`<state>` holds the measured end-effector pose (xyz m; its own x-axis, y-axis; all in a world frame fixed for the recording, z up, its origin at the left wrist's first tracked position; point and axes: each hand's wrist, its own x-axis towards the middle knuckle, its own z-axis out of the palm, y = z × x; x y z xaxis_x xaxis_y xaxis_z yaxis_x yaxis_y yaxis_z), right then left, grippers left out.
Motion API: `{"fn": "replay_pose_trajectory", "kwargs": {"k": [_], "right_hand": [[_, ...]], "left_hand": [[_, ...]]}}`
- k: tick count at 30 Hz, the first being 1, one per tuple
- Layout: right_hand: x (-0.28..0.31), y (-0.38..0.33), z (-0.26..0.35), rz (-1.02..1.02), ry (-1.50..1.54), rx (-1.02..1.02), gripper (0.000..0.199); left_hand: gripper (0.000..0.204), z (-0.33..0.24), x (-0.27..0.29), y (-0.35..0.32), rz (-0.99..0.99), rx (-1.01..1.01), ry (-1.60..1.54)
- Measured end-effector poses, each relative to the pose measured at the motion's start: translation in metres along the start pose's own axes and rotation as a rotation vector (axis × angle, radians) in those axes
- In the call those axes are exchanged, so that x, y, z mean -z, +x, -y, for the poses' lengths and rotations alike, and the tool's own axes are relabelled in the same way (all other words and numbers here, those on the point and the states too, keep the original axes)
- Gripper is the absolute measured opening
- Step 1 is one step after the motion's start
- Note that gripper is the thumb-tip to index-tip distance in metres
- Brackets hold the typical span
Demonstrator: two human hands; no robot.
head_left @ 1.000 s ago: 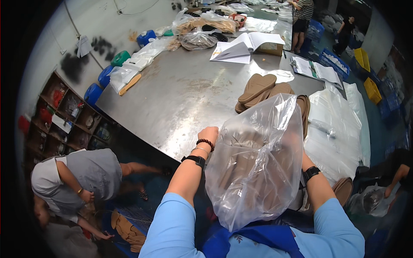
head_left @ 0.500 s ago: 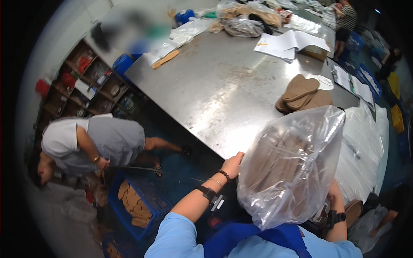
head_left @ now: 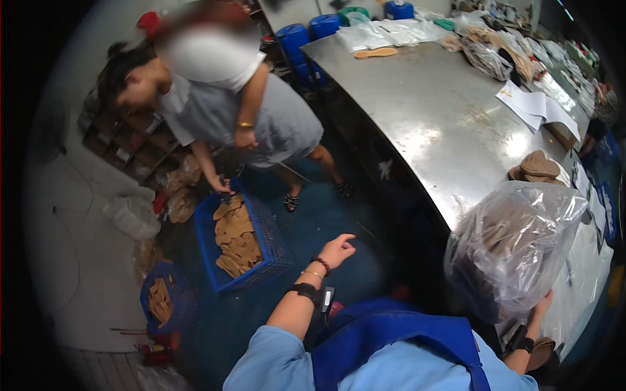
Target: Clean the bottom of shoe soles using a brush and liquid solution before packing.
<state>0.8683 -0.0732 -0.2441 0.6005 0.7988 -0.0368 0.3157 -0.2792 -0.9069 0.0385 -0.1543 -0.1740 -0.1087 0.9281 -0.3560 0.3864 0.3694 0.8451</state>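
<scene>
A clear plastic bag [head_left: 515,251] full of brown sole-shaped pieces stands at the near right corner of the metal table [head_left: 417,111]. My right hand [head_left: 541,305] holds the bag low on its right side; some of its fingers are hidden behind the plastic. Away from the bag, my left hand [head_left: 338,251] hangs over the floor to the left of the table, index finger stretched out and nothing in it. Just behind the bag lie brown soles [head_left: 538,167] in a small stack.
At left, a person [head_left: 241,117] in a grey apron bends, one hand at a blue crate [head_left: 277,254] of tan sole pieces. A smaller blue basket [head_left: 186,306] stands nearer. Open papers [head_left: 531,107] and a tan sole [head_left: 375,53] lie on the table.
My left hand has let go of the bag and moved left, while my right hand stays on it. The view has swung left. The other person has reached down to the blue crate.
</scene>
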Motion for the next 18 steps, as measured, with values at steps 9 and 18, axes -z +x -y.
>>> {"fn": "replay_pose_trajectory", "kwargs": {"k": [9, 18], "right_hand": [[-0.116, -0.198, 0.407, -0.084, 0.350, 0.953, 0.026], [-0.465, -0.512, 0.364, 1.662, -0.549, 1.476, 0.041]], "left_hand": [[0.046, 0.320, 0.087, -0.338, -0.818, 0.707, -0.578], [0.049, 0.332, -0.004, -0.521, -0.998, 0.891, -0.934]]}}
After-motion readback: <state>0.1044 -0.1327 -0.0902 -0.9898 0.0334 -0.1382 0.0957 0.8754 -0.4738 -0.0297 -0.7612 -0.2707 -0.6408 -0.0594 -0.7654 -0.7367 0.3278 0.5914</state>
